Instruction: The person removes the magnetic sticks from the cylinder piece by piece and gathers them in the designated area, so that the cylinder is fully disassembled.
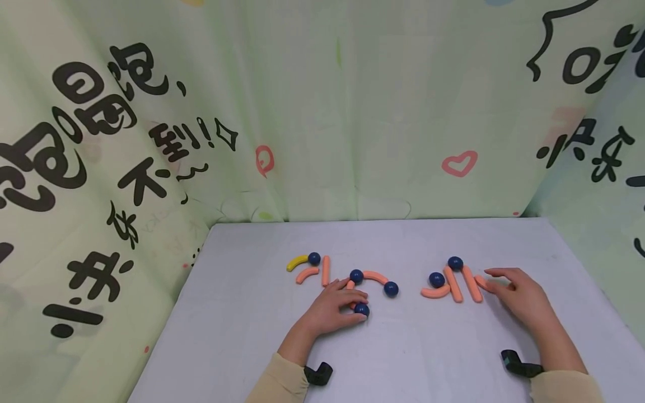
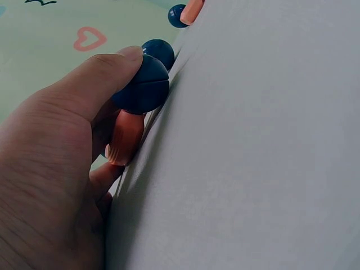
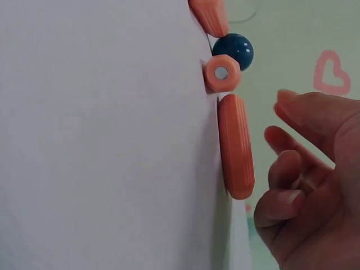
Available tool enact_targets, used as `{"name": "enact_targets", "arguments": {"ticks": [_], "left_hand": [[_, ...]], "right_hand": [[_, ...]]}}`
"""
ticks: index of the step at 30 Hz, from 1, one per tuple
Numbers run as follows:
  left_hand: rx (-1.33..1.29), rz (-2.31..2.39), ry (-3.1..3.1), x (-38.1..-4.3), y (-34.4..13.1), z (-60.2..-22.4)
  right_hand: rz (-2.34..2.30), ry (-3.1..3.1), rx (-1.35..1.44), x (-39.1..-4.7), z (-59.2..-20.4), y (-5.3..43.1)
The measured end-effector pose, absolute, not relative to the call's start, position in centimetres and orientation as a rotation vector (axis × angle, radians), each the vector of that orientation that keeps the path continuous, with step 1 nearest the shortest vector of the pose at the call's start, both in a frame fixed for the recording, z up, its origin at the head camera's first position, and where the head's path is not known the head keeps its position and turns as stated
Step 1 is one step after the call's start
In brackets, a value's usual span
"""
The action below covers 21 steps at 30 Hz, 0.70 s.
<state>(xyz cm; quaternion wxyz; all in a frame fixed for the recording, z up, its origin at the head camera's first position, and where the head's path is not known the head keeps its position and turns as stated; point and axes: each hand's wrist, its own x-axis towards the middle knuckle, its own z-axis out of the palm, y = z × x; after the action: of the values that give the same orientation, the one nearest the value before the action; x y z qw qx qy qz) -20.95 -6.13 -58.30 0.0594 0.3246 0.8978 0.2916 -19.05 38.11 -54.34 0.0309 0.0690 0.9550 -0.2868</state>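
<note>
Magnetic rods and balls lie on the white table in two groups. My left hand [image 1: 335, 308] holds a dark blue ball [image 2: 143, 87] at the near end of the left group, its thumb on the ball. Next to that ball is an orange rod [image 2: 125, 138], partly covered by the fingers. Another blue ball [image 1: 356, 276], a curved orange rod [image 1: 375, 276] and a further ball [image 1: 391, 289] continue the chain. My right hand [image 1: 521, 296] is beside a short orange rod [image 3: 236, 147] at the right group's edge. In the right wrist view its loosely bent fingers stand apart from the rod.
Left of the chain lie a yellow curved rod [image 1: 296, 262], a blue ball [image 1: 314, 258] and two orange rods, one straight [image 1: 326, 271] and one curved [image 1: 306, 274]. The right group has straight orange rods [image 1: 453, 284] and blue balls [image 1: 455, 263]. A printed curtain [image 1: 383, 112] hangs behind the table.
</note>
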Motion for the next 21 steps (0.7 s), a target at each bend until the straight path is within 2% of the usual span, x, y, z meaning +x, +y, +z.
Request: {"name": "enact_targets", "arguments": {"ticks": [11,21], "left_hand": [[0.994,0.874,2.72,-21.0,-6.2,-58.4],[1.013,0.863,2.758,-21.0,-6.2,-58.4]], "right_hand": [[-0.966,2.996,-0.173,-19.0,-51.8,31.4],[-0.99,2.871,-0.322,-19.9,-53.6,24.7]]}}
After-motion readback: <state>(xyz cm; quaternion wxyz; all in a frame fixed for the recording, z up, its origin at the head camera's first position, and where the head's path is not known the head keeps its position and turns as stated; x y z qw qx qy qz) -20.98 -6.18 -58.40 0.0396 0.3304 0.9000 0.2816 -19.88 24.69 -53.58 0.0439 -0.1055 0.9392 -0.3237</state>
